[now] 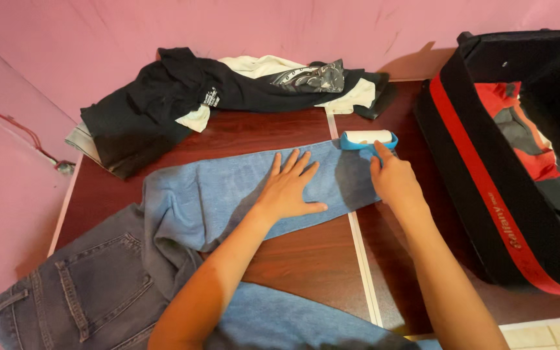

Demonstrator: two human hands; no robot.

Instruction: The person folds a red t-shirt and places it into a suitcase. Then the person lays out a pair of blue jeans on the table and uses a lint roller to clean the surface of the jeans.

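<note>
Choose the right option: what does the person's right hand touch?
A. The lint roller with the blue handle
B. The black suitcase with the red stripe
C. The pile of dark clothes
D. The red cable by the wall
A. The right hand grips the lint roller at the end of the jeans leg, while the left hand lies flat on the denim.

Two bare forearms, no sleeves in view, left hand, right hand, no rings or watch

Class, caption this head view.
Left hand flattens blue jeans while right hand holds a lint roller on them.
</note>
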